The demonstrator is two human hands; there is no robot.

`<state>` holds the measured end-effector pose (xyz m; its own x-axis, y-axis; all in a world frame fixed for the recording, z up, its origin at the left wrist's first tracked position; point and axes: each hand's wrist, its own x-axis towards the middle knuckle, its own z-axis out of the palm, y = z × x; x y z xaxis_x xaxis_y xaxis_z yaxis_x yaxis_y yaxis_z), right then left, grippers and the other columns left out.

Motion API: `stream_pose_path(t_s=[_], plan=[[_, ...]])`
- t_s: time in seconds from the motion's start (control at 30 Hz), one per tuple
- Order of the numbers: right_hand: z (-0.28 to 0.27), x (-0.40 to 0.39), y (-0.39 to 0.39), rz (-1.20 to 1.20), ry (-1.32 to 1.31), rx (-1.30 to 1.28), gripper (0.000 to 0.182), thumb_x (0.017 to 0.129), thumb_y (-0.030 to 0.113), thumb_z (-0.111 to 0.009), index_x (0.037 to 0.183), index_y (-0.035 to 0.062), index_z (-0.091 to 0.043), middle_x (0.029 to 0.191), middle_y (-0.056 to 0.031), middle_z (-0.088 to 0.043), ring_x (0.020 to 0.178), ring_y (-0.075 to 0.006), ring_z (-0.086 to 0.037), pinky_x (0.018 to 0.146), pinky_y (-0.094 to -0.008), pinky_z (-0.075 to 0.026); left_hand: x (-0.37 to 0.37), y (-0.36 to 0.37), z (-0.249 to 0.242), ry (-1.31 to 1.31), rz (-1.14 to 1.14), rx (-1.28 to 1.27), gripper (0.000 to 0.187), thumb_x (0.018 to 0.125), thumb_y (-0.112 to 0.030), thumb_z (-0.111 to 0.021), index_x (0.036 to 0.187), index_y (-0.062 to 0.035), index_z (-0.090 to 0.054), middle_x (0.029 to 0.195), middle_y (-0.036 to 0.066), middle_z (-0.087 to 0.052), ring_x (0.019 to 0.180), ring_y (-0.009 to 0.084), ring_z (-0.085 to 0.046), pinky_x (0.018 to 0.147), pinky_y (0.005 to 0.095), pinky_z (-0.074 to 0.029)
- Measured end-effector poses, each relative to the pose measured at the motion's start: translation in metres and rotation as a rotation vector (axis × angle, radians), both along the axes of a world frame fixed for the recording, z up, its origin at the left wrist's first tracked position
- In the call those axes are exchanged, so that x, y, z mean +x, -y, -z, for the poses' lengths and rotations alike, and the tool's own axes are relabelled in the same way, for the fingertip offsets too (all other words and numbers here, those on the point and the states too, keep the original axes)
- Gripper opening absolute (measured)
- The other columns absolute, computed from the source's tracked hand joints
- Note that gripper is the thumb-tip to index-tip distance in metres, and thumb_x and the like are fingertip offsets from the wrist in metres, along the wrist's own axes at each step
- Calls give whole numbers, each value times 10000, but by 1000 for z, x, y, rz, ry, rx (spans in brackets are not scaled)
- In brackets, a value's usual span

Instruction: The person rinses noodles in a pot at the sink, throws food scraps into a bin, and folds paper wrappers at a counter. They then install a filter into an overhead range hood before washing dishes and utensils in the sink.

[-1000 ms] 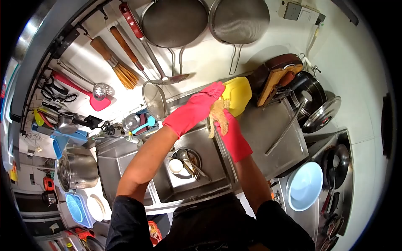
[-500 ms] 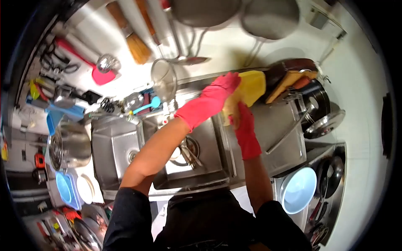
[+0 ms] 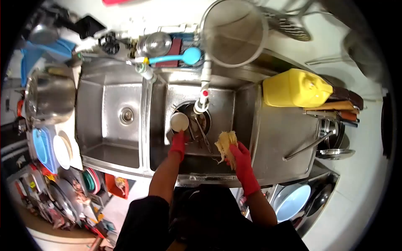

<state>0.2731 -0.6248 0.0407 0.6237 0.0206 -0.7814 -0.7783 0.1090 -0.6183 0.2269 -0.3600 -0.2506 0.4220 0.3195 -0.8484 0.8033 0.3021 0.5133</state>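
- The right hand (image 3: pixel 239 154), in a red glove, is clamped on a pale, ragged scrubbing cloth (image 3: pixel 225 144) held over the near rim of the right-hand sink basin (image 3: pixel 222 104).
- The left hand (image 3: pixel 179 141), also gloved, reaches into that basin and touches a small white cup (image 3: pixel 179 121); its grip is probably closed, but I cannot tell for certain.
- Utensils (image 3: pixel 200 130) lie just beside the cup.
- Farther off, a yellow jug (image 3: pixel 295 88) stands on the counter.
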Motion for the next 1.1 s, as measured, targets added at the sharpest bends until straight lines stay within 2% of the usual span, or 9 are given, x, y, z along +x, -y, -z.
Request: stream_pose_path(t_s=[0.13,0.23,0.5,0.53,0.63,0.73,0.87,0.97,1.1], plan=[[21,-24,-9,-38,-81,-40,423,962,270,-656,1324,59,-601,969,-51,-691,636,-136,-624,534,-273,-497,20,7,69,156,-559,8,535,934,-253,-640,1346,64,-515,1187,195,-644,965,345,-684,728,386,-600],[21,-40,-11,-27,-128,-51,421,960,250,-658,1332,62,-598,985,-48,-696,637,-135,-623,534,-275,-496,19,10,47,272,-604,-156,477,901,-127,-585,1337,56,-523,1226,201,-629,1019,343,-675,793,409,-632],[7,-33,-25,-132,-146,-46,446,940,279,-680,1311,45,-598,931,-47,-677,632,-132,-613,534,-277,-492,-4,-32,26,156,-67,-428,628,807,-4,-543,1416,62,-406,1308,248,-556,1064,431,-640,755,529,-645],[14,-31,-26,-152,-116,-31,436,938,275,-678,1299,44,-599,922,-49,-674,627,-132,-609,528,-279,-490,16,-23,-43,28,-76,-290,617,790,17,-468,1407,-2,-471,1270,234,-613,1199,428,-598,820,469,-609],[65,-25,-32,-209,-38,-18,374,931,260,-672,1230,45,-606,876,-57,-658,612,-128,-601,514,-275,-481,6,-25,-10,114,322,318,699,775,17,-478,1461,-104,-422,1311,193,-583,1052,393,-655,707,464,-614],[100,-9,-53,-260,29,-62,283,915,240,-678,1118,53,-617,811,-56,-631,593,-123,-593,501,-260,-468,18,-13,-86,62,389,594,661,789,-1,-493,1423,-187,-500,1288,166,-632,1218,363,-603,996,465,-486],[142,13,-93,-425,167,-195,283,867,235,-726,1059,61,-614,795,-79,-645,609,-216,-631,531,-335,-502,7,-17,-64,223,127,236,500,915,-157,-576,1410,-178,-508,1247,151,-656,1137,293,-636,964,421,-501],[197,17,-129,-666,762,-736,329,844,252,-729,1101,78,-619,834,-151,-688,727,-333,-680,645,-414,-539,11,-10,-43,241,85,168,468,984,-342,-587,1408,-162,-508,1206,137,-675,1087,256,-645,939,399,-506],[218,29,-165,-734,494,-754,259,844,275,-708,1036,104,-680,923,-191,-706,890,-391,-683,779,-447,-544,13,11,-41,225,135,269,550,1020,-517,-509,1396,-116,-515,1160,146,-689,1063,253,-646,920,383,-502]])
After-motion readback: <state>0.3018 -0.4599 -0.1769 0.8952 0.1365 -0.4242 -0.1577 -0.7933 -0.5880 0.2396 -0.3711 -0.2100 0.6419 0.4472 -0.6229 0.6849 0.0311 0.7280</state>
